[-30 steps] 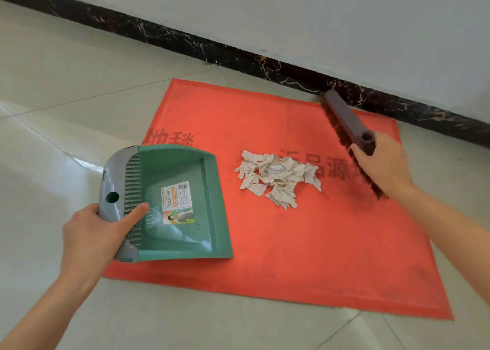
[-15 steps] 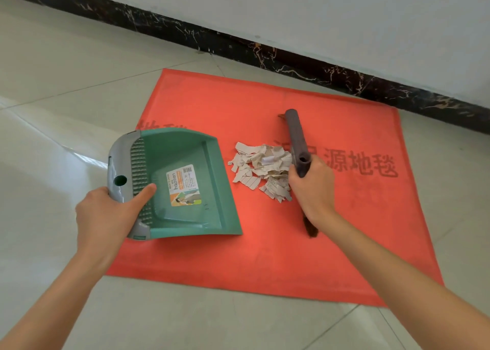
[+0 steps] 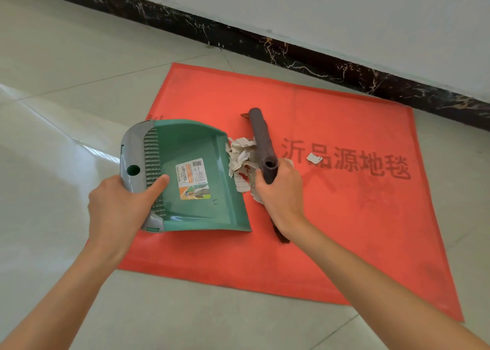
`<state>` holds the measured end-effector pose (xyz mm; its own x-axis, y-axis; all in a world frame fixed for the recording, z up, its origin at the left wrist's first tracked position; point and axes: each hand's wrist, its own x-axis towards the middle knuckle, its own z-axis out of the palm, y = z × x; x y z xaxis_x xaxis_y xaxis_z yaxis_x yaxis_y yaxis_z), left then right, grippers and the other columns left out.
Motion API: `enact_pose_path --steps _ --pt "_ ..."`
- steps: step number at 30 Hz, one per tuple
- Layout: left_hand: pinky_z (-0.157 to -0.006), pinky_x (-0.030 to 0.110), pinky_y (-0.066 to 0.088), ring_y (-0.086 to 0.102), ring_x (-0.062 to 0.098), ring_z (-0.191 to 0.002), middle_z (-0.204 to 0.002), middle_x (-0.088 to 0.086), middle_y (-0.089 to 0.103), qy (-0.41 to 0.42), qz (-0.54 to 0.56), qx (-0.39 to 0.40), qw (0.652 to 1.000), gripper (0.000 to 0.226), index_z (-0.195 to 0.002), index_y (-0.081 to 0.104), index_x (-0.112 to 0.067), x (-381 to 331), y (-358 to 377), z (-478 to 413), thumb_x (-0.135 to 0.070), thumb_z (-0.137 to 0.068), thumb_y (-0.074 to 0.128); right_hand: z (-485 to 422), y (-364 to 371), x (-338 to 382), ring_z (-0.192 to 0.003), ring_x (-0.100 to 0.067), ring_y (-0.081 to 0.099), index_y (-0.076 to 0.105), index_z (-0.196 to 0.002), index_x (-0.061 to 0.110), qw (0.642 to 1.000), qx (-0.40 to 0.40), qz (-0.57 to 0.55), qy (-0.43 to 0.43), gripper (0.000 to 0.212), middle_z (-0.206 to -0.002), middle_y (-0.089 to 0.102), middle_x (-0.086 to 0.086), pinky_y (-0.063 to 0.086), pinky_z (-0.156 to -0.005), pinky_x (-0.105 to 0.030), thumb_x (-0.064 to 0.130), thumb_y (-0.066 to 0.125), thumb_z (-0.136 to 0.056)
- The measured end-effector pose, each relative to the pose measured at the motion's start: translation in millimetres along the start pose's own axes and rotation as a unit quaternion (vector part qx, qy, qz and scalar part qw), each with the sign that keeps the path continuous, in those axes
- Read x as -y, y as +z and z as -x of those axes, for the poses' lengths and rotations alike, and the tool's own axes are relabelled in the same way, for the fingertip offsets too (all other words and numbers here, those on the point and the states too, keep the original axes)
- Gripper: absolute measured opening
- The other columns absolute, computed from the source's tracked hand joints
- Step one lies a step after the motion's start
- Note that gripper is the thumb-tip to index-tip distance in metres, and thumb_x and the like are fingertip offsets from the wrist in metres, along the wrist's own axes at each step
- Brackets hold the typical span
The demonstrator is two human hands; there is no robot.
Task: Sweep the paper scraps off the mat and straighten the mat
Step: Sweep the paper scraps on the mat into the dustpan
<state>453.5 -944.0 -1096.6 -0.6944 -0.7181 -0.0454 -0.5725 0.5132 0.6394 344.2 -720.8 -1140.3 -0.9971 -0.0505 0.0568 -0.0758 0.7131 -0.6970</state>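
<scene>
your left hand (image 3: 119, 206) grips the grey rear rim of the green plastic dustpan (image 3: 196, 148), which lies over the left edge of the red rectangular mat (image 3: 344, 217). your right hand (image 3: 281, 193) is wrapped round the dark grey plastic brush (image 3: 258, 134), with the pile of torn white paper scraps (image 3: 241, 158) bunched between it and the dustpan's lip. one stray scrap (image 3: 314, 158) lies apart, nearer the mat's middle.

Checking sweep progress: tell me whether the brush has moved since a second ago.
Yes. The brush swept left across the mat: from over the printed characters to left of them, near the dustpan.
</scene>
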Motion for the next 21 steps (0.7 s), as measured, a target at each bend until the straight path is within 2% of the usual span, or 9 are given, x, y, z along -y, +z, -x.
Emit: enact_pose_path --steps 3,10,14,17,19,21 --pt "-0.066 0.037 0.043 0.057 0.034 -0.073 -0.062 0.001 0.057 0.008 0.004 0.005 1.000 0.040 -0.062 0.051 -0.023 -3 2 2 -0.054 -0.078 0.072 9 8 9 -0.079 -0.023 0.057 0.059 -0.089 0.012 1.000 0.011 -0.008 -0.014 0.017 -0.085 0.063 -0.004 0.040 -0.072 -0.034 0.028 0.062 -0.084" --pt "-0.066 0.038 0.043 0.056 0.036 -0.072 -0.063 0.006 0.056 -0.004 0.000 0.000 1.000 0.049 -0.062 0.050 -0.016 -3 8 4 -0.057 -0.077 0.071 37 19 42 -0.074 -0.024 0.055 0.056 -0.086 0.013 0.995 0.052 -0.081 -0.035 0.016 -0.083 0.058 -0.002 0.045 -0.068 -0.042 0.028 0.063 -0.085" --pt "-0.063 0.037 0.042 0.056 0.033 -0.068 -0.062 0.009 0.057 -0.011 0.001 0.009 1.000 0.055 -0.063 0.053 -0.009 1 8 5 -0.060 -0.076 0.070 44 4 59 -0.070 -0.014 0.054 0.055 -0.081 0.021 0.988 0.062 -0.131 -0.058 0.014 -0.079 0.060 0.002 0.041 -0.064 -0.026 0.026 0.068 -0.084" --pt "-0.063 0.039 0.047 0.060 0.033 -0.069 -0.065 0.010 0.061 -0.026 0.009 0.014 1.000 0.057 -0.068 0.058 -0.008 7 9 3 -0.063 -0.074 0.070 29 -25 58 -0.059 0.003 0.054 0.056 -0.074 0.024 0.984 0.031 -0.169 -0.038 0.018 -0.064 0.056 0.014 0.035 -0.056 -0.009 0.022 0.073 -0.082" --pt "-0.060 0.036 0.043 0.059 0.030 -0.069 -0.065 0.008 0.061 -0.031 0.012 0.020 0.999 0.055 -0.067 0.056 -0.010 8 9 4 -0.062 -0.074 0.070 4 -54 43 -0.054 0.009 0.051 0.058 -0.076 0.025 0.988 -0.018 -0.144 -0.044 0.018 -0.062 0.055 0.017 0.032 -0.054 -0.003 0.019 0.075 -0.080" --pt "-0.055 0.033 0.038 0.057 0.024 -0.065 -0.063 0.005 0.059 -0.033 0.015 0.024 0.999 0.050 -0.065 0.053 -0.014 6 6 6 -0.059 -0.076 0.070 -27 -84 18 -0.065 0.004 0.053 0.067 -0.093 0.016 0.995 -0.061 -0.053 -0.059 0.015 -0.077 0.063 0.007 0.034 -0.061 -0.004 0.020 0.074 -0.080"
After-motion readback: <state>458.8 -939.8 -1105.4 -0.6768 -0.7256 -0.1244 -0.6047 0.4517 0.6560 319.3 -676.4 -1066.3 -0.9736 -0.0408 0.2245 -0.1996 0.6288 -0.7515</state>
